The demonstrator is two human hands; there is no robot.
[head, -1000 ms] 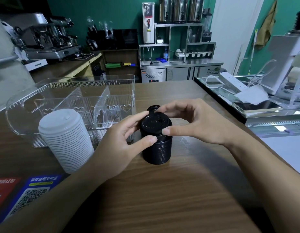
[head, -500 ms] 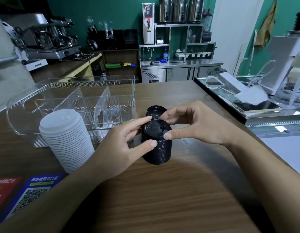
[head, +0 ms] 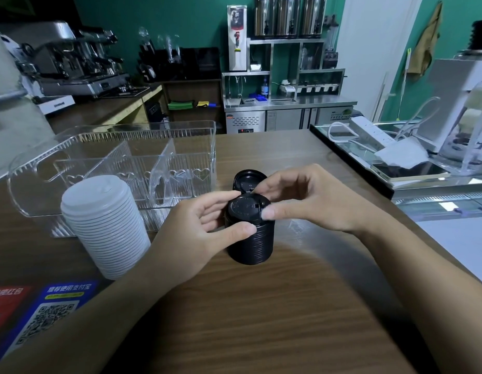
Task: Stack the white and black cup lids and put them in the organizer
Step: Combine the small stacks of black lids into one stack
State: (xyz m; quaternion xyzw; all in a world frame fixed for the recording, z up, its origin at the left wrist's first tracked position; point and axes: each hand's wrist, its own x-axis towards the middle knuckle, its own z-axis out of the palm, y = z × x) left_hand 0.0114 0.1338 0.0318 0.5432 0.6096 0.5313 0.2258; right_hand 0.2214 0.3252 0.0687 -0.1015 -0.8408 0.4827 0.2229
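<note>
While a tall stack of white plastic cup lids (head: 105,225) is standing beside the clear plastic organizer (head: 113,163), both hands, left (head: 196,233) and right (head: 312,198), are gripping the stack of black plastic cup lids (head: 249,233) between them on the wooden counter (head: 261,319).

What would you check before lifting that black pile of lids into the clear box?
1. Black lid stack straight and nested: ok, its sides look even.
2. Grip: not ok yet. The left hand and right hand pinch only the stack's top, not lower down.
3. Loose black lid behind the stack: not ok, it is not on the stack yet.
4. Clear organizer: ok, its compartments look free of lids.
5. White lid stack: not ok, it stands on the wooden counter outside the organizer.
6. Whether a stack fits a compartment: cannot tell.
</note>
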